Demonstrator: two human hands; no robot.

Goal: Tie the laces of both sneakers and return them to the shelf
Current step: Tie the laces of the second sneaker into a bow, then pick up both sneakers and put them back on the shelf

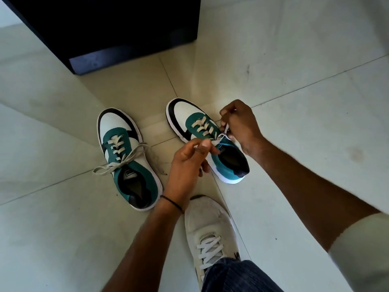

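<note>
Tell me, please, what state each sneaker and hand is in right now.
Left sneaker: on the floor, laces tied in a bow.
Right sneaker: on the floor, lace not yet tied.
Left hand: pinches one lace end.
Right hand: pinches the other lace end.
Worn white shoe: laced, on the foot.

Thin black band (171,202) round the wrist of the left hand (185,163), forearms bare; white short sleeve (362,245) on the right arm. Dark blue ribbed trouser leg (235,277) over a white shoe (208,222) with flat white laces (210,251), slightly grubby toe and a black mark (237,255) on its side
</note>
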